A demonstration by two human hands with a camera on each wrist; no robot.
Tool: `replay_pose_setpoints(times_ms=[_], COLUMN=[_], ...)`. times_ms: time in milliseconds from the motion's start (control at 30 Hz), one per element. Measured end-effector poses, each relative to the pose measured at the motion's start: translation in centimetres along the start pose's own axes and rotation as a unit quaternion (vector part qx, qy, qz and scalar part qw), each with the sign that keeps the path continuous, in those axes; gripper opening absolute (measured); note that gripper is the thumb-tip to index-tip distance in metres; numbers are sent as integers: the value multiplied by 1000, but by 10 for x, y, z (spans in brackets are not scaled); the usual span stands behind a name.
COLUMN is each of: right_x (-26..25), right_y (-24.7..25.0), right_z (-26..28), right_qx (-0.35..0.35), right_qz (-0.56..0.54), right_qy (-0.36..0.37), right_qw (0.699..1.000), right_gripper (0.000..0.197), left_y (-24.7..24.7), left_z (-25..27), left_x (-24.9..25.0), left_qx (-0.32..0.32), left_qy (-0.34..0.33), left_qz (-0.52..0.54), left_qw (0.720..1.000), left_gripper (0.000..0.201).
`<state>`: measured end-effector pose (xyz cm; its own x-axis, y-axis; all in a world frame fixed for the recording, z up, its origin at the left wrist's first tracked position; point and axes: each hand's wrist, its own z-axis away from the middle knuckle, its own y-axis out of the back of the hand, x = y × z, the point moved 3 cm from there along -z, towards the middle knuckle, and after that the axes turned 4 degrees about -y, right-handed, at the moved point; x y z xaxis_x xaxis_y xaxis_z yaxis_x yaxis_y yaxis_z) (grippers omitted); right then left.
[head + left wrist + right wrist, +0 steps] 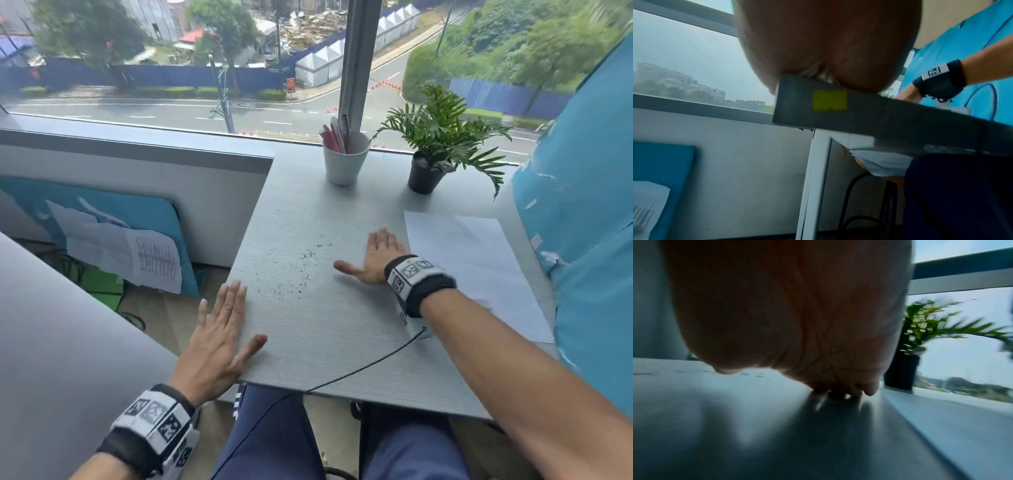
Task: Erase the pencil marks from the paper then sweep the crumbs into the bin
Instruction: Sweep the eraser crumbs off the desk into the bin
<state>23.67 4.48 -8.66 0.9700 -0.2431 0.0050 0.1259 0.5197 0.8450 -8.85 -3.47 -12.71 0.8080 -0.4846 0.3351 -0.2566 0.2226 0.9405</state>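
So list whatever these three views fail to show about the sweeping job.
- The bin: in no view; where the crumbs should go cannot be told.
- Paper: in the head view, any pencil marks left are too faint to judge.
- Left hand: the left wrist view shows only the palm, fingers hidden past the table edge.
- Right hand: the right wrist view is blurred, crumbs mere smudges.

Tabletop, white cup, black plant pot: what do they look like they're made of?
Tabletop: likely laminate board, matte grey, fine printed line grain, thick square edge.
White cup: probably glazed ceramic or smooth plastic; plain, even white, soft sheen.
Black plant pot: matte black, plastic or ceramic; cannot tell which.
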Motion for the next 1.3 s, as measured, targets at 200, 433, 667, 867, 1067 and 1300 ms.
replay_pose_setpoints(times_ms=[200,433,667,867,1067,1300], right_x=[-75,-12,-73,-101,-40,-94], right_y=[-34,33,-1,-15,27,-23], right_z=[34,-32,-17,21,-24,27], right_qx=[-22,39,6,-3,11,-34], right_qz=[35,-12,45,40,39,53], right_qy=[195,80,178,284,108,248], right_qw=[980,996,983,958,993,967], right_gripper=[128,118,131,117,122,127], left_y=[-6,-8,-9,-8,-9,-9], left_z=[1,-1,-3,-1,-2,-1], left_x=[0,-1,-1,-1,-1,-1], left_qx=[69,79,86,90,94,100], left_qy=[-5,5,15,11,14,13], left_qz=[-5,-12,-6,-5,0,8], left_qw=[998,997,996,996,995,995], left_gripper=[89,88,89,88,88,88])
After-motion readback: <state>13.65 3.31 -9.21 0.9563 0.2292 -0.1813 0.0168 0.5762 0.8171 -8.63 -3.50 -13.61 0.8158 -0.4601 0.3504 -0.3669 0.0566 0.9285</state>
